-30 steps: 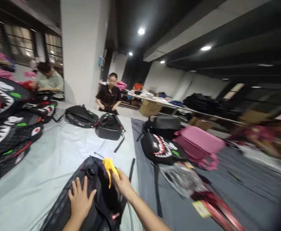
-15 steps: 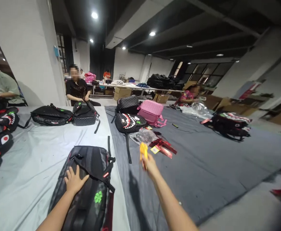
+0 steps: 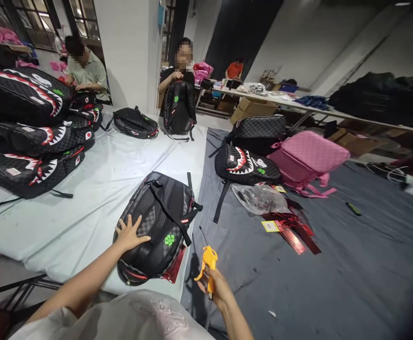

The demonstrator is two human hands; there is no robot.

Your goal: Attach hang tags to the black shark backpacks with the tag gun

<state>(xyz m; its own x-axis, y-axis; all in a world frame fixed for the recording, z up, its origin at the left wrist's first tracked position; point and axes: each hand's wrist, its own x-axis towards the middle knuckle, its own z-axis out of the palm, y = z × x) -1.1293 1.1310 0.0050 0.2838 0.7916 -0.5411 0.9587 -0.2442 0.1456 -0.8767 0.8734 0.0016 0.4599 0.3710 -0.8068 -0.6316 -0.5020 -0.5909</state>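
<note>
A black checked backpack (image 3: 167, 208) with a green patch lies strap side up on the white cloth in front of me. My left hand (image 3: 130, 236) rests on it with the fingers spread, holding nothing. Off the bag's right side, over the grey cloth, my right hand (image 3: 216, 285) is wrapped round a yellow air blow gun (image 3: 209, 257). Its thin nozzle points up and away from me, and a hose seems to run down below the hand. Red film sticks out from under the backpack's lower right edge.
Shark-mouth backpacks (image 3: 32, 137) are piled at the left. On the grey cloth (image 3: 333, 293) are a pink backpack (image 3: 307, 158), a clear plastic bag (image 3: 261, 198), red strips (image 3: 296, 236) and a green cutter-like tool (image 3: 353, 208). Across the table a co-worker (image 3: 178, 71) holds a backpack upright.
The view has swung left and down. My right hand has come down with the air blow gun, closer to the backpack. The co-worker's backpack now stands upright. My left hand stays on the bag.
</note>
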